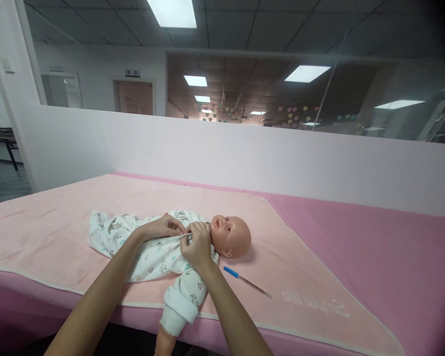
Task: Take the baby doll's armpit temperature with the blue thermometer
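A baby doll (230, 235) lies on its back on a pink towel (59, 217), head to the right, dressed in a white printed romper (154, 257). My left hand (165, 226) pinches the romper's front edge at the doll's chest. My right hand (196, 243) is closed on the same front edge just under the doll's chin. One sleeved doll arm (181, 299) hangs over the near edge of the bed. A thin blue-tipped stick, like a thermometer (246, 281), lies on the towel right of my right forearm.
The towel covers a pink mattress (374, 247) that runs along a low white partition wall (244, 153). Glass panels and office rooms lie behind it. A dark desk (0, 143) stands far left.
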{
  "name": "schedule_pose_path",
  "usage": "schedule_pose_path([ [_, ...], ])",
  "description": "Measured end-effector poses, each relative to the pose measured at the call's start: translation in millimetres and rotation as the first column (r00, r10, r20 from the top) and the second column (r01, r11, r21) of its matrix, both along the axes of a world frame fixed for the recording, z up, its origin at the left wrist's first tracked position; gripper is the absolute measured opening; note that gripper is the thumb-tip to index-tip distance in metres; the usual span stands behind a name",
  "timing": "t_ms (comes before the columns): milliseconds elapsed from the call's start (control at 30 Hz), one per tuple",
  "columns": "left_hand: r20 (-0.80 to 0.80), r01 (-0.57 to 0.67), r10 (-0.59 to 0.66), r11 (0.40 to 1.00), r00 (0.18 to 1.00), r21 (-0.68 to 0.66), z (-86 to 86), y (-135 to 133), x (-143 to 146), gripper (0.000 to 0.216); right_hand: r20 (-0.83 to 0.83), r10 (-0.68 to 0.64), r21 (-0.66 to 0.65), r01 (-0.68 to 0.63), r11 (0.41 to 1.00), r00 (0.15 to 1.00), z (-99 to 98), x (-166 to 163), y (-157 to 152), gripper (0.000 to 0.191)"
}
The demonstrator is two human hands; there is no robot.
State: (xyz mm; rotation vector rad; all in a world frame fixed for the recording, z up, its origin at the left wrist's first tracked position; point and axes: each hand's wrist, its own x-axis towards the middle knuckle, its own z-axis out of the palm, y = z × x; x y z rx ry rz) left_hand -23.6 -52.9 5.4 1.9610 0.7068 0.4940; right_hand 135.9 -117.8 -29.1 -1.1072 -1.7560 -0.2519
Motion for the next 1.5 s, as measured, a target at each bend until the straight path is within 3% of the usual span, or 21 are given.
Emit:
schedule_pose_path([
  [333,-0.045,-0.010,0.012,0.999,0.999,0.039,-1.4,1.6,0.7,0.032,-0.112,0.028,0.019,-0.026,0.999,0.993,-2.8,-1.0,0.6,0.011],
  [533,-0.024,0.022,-0.024,0.997,0.999,-0.079,4.8,-4.2,-0.1,0.024,-0.060,0.101,-0.026,-0.102,0.994,0.993,2.3,1.8,-1.9,0.006],
  [700,0.017,-0.049,0.054,0.978,0.998,-0.205,5.4,-4.7,-0.2,0.020,-0.089,0.130,-0.061,-0.135,0.989,0.988,3.5,1.5,-1.7,0.006],
  [1000,0.083,-0.069,0.082,0.987,0.993,-0.147,5.3,-3.3,-1.1,0.027,-0.126,0.093,-0.062,-0.102,0.993,0.988,1.6,0.1,0.2,0.007],
  [1500,0.194,-0.004,0.056,0.965,0.979,-0.262,-6.6,5.4,-6.1,0.024,-0.134,0.106,-0.072,-0.116,0.991,0.985,3.8,1.3,-1.1,0.009],
])
